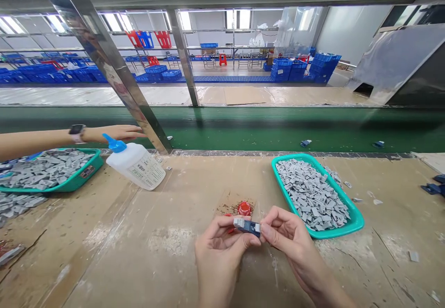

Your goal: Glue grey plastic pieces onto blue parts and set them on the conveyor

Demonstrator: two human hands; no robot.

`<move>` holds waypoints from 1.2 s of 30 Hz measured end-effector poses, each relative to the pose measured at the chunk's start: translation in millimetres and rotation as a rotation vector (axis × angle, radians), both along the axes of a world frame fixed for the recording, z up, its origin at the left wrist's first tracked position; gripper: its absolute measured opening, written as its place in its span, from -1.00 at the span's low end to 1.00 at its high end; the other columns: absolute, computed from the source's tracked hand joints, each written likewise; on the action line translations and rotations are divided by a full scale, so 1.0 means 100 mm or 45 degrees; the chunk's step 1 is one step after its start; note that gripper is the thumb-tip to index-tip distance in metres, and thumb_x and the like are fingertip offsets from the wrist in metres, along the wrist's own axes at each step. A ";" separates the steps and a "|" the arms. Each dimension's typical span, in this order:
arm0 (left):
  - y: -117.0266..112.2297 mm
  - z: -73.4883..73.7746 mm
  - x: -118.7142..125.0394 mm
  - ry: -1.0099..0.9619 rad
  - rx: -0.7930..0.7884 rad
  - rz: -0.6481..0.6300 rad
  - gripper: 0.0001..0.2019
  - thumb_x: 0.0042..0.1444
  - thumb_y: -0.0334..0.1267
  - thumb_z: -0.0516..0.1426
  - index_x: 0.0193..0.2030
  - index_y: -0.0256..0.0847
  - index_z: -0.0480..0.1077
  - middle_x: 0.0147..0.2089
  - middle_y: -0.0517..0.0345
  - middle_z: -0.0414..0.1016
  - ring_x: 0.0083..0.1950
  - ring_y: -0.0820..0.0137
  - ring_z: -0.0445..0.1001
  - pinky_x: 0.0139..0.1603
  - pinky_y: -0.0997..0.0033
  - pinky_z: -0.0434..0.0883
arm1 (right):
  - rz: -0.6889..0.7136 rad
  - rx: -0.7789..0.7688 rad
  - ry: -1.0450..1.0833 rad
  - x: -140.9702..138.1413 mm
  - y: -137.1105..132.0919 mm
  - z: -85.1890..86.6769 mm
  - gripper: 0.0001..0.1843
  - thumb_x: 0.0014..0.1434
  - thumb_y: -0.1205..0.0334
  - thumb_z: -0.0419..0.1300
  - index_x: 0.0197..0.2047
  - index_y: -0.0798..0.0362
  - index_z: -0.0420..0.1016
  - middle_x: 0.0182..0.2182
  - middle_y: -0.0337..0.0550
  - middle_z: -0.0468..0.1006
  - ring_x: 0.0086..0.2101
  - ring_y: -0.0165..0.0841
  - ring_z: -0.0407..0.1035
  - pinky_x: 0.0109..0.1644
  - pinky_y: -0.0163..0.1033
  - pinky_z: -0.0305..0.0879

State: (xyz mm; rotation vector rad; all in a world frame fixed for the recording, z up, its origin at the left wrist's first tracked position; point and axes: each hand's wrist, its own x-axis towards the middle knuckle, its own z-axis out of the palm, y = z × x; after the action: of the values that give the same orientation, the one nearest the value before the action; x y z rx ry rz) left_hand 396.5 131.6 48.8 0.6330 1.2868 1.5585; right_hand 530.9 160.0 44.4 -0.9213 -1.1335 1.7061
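Between thumb and fingers, my left hand grips a small dark blue plastic part with a light grey piece at its left end. My right hand pinches at the part's right end, where another pale piece shows; its fingertips partly hide that spot. Just beyond my hands lies a round red cap-like thing on a stained patch, with more red partly hidden behind my left fingers. To the right, a teal basket holds a heap of small grey plastic pieces.
A white squeeze bottle with a blue nozzle leans at the left. Another person's arm reaches over a second teal basket of grey pieces. Beyond the table runs a green conveyor belt carrying small parts, behind a slanted metal post.
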 end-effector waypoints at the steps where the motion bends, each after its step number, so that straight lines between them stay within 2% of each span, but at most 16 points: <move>1: -0.01 0.00 0.01 0.006 0.000 0.014 -0.75 -0.39 -0.44 0.40 -0.49 -0.25 0.48 -0.40 0.09 0.60 -0.39 0.26 0.59 -0.37 0.37 0.60 | 0.005 -0.007 0.003 0.00 0.00 0.00 -0.73 0.11 0.09 0.30 -0.45 0.08 0.40 -0.53 -0.25 0.45 -0.46 -0.44 0.28 -0.35 -0.36 0.14; 6: -0.04 0.02 0.07 0.011 -0.021 0.100 -0.76 -0.37 -0.46 0.39 -0.49 -0.24 0.48 -0.37 0.11 0.61 -0.39 0.25 0.60 -0.37 0.39 0.60 | 0.048 -0.089 0.026 0.01 0.01 -0.03 -0.70 0.08 0.07 0.33 -0.36 0.05 0.31 -0.54 -0.32 0.41 -0.48 -0.47 0.24 -0.38 -0.37 0.09; 10: -0.07 0.00 0.07 0.060 0.000 0.071 -0.79 -0.35 -0.48 0.37 -0.52 -0.22 0.50 -0.37 0.13 0.62 -0.41 0.26 0.61 -0.37 0.48 0.59 | 0.176 -0.099 -0.044 0.03 0.03 -0.12 -0.63 0.12 -0.01 0.29 -0.23 0.04 0.24 -0.62 -0.41 0.31 -0.55 -0.49 0.20 -0.42 -0.37 0.02; 15: -0.07 -0.03 0.04 0.150 0.081 -0.053 -0.85 -0.30 -0.40 0.38 -0.52 -0.21 0.53 -0.39 0.12 0.62 -0.36 0.21 0.61 -0.35 0.43 0.61 | 0.336 -0.186 -0.020 0.07 0.05 -0.18 -0.59 0.13 -0.05 0.26 -0.18 0.03 0.20 -0.58 -0.38 0.35 -0.55 -0.52 0.15 -0.44 -0.39 -0.02; 20: -0.05 -0.01 -0.01 0.072 -0.033 -0.196 -0.70 -0.32 -0.37 0.40 -0.33 -0.20 0.58 -0.26 0.07 0.64 -0.28 0.17 0.62 -0.26 0.40 0.61 | 0.257 -0.038 -0.147 0.06 0.07 -0.08 -0.59 0.08 0.01 0.31 -0.14 0.04 0.26 -0.54 -0.36 0.37 -0.47 -0.46 0.24 -0.35 -0.35 0.12; 22: 0.00 -0.01 -0.11 0.179 -0.034 -0.220 -0.64 -0.29 -0.33 0.40 -0.24 -0.20 0.58 -0.20 0.06 0.63 -0.21 0.15 0.61 -0.16 0.35 0.59 | 0.204 0.025 -0.250 0.12 0.10 -0.02 -0.63 0.14 -0.01 0.25 -0.12 0.02 0.30 -0.50 -0.30 0.43 -0.44 -0.41 0.31 -0.34 -0.32 0.18; 24: 0.11 -0.02 -0.29 0.387 0.029 -0.185 -0.60 -0.24 -0.29 0.38 -0.15 -0.19 0.56 -0.15 0.05 0.62 -0.14 0.16 0.59 -0.02 0.31 0.54 | 0.011 0.117 -0.473 0.26 0.16 0.02 -0.68 0.19 -0.03 0.17 -0.11 0.00 0.36 -0.42 -0.22 0.49 -0.39 -0.35 0.37 -0.35 -0.29 0.21; 27: 0.41 -0.02 -0.64 0.687 0.178 -0.063 -0.47 -0.14 -0.25 0.34 0.06 -0.17 0.45 -0.07 0.05 0.59 -0.04 0.22 0.56 0.16 0.22 0.41 | -0.504 0.330 -1.050 0.63 0.24 0.02 -0.74 0.17 0.00 0.18 -0.14 -0.06 0.49 -0.33 -0.17 0.53 -0.36 -0.30 0.37 -0.33 -0.24 0.22; 28: 0.54 -0.01 -0.75 0.769 0.229 -0.030 -0.44 -0.09 -0.23 0.31 0.12 -0.17 0.40 -0.04 0.04 0.57 -0.02 0.23 0.54 0.18 0.20 0.39 | -0.571 0.401 -1.203 0.76 0.26 0.00 -0.77 0.15 0.03 0.20 -0.17 -0.07 0.52 -0.32 -0.17 0.54 -0.37 -0.29 0.37 -0.31 -0.22 0.24; 31: 0.92 0.00 -1.04 1.064 0.297 -0.001 -0.49 0.06 -0.21 0.18 0.19 -0.16 0.31 0.02 0.01 0.53 0.04 0.23 0.50 0.21 0.12 0.34 | -0.486 0.465 -1.443 0.99 0.30 -0.09 -0.86 0.12 0.10 0.22 -0.27 -0.10 0.58 -0.28 -0.17 0.54 -0.40 -0.28 0.40 -0.37 -0.21 0.24; 33: 1.16 -0.01 -1.15 1.358 0.282 0.001 -0.52 0.12 -0.24 0.09 0.22 -0.13 0.27 0.02 0.02 0.52 0.06 0.21 0.47 0.20 0.06 0.33 | -0.442 0.479 -1.509 1.00 0.31 -0.16 -0.88 0.12 0.15 0.21 -0.32 -0.10 0.59 -0.27 -0.15 0.54 -0.40 -0.27 0.42 -0.42 -0.22 0.23; 36: 1.51 -0.09 -1.17 1.773 0.266 -0.071 -0.51 0.16 -0.31 -0.03 0.26 -0.16 0.20 0.04 -0.01 0.50 0.07 0.14 0.44 0.13 0.01 0.34 | -0.441 0.498 -1.607 0.92 0.33 -0.22 -0.82 0.16 0.21 0.14 -0.38 -0.07 0.58 -0.30 -0.13 0.50 -0.41 -0.27 0.41 -0.47 -0.24 0.21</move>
State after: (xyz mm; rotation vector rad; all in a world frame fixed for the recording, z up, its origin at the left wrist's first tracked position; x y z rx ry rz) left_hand 279.1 282.4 40.3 2.0706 2.0060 1.1141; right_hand 622.9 192.8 22.1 -1.8561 -1.8267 0.4473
